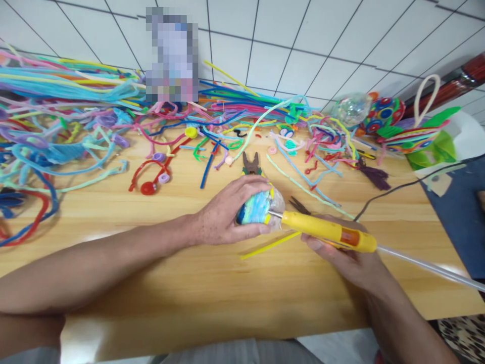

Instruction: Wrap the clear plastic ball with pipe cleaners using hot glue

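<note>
A: What's the left hand (227, 210) doing?
B: Grasping a small rounded piece (255, 207), part blue-green fuzzy strips, part clear, fingers above and thumb below, over the middle of the table (212, 298)

A: And the right hand (352, 263)?
B: Wrapped around a yellow glue gun (322, 228), its metal nozzle (276, 214) up at the piece's yellow edging; I can't tell whether it touches. A clear stick (424, 265) runs out of the back

A: Close by?
B: Pliers (250, 163) just past the left hand, a dark pointed tool (299, 205) beyond the gun, a yellow strip (261, 248) below it

A: Further out?
B: Heaps of coloured fuzzy stems (68, 86) along the tiled wall (295, 30), and a clear ball (352, 108) at the far right
</note>
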`<state>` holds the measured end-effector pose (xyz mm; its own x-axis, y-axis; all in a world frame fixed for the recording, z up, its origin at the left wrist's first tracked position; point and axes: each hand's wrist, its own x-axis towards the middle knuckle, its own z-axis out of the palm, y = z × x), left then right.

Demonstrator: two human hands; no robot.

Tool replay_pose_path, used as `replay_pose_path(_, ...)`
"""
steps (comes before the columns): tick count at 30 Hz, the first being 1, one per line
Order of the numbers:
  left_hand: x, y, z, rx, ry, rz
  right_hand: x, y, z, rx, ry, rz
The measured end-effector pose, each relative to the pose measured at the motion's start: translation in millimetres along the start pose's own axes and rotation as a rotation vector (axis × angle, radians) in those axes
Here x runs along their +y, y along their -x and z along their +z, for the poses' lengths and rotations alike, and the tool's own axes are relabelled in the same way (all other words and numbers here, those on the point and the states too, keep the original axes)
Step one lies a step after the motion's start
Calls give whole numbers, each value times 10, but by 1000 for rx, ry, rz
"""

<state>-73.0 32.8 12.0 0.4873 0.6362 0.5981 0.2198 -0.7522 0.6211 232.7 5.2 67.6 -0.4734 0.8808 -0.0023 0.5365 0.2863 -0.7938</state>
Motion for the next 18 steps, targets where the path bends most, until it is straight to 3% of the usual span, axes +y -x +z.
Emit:
replay_pose_path(10,-18,5,1,-6,-8,6,81,0,-6,44,-36,-61)
replay_pose_path(18,-6,6,-1,-3,-6,4,94,30,-11,28,-59,-16)
